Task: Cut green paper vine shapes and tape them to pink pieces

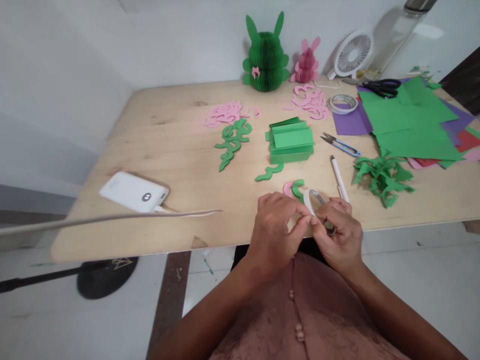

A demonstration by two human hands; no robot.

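My right hand (339,232) is closed around a roll of white tape (310,201), held above the table's front edge. My left hand (279,225) pinches at the tape's near side, its thumb and forefinger meeting my right thumb. Just beyond the roll lie a curved green paper piece (297,189) and a pink one (288,188). A folded green paper stack (291,141) rests farther back, with a wavy green strip (269,172) in front of it. To the right of the roll is a white pen (339,177).
Blue snips (341,145), another tape roll (342,104), green scraps (384,175) and paper sheets (416,120) lie right. Pink cutouts (225,113), green cutouts (234,140) and a white power bank (134,191) are left. Paper rabbits (266,60) and a fan (352,54) stand behind.
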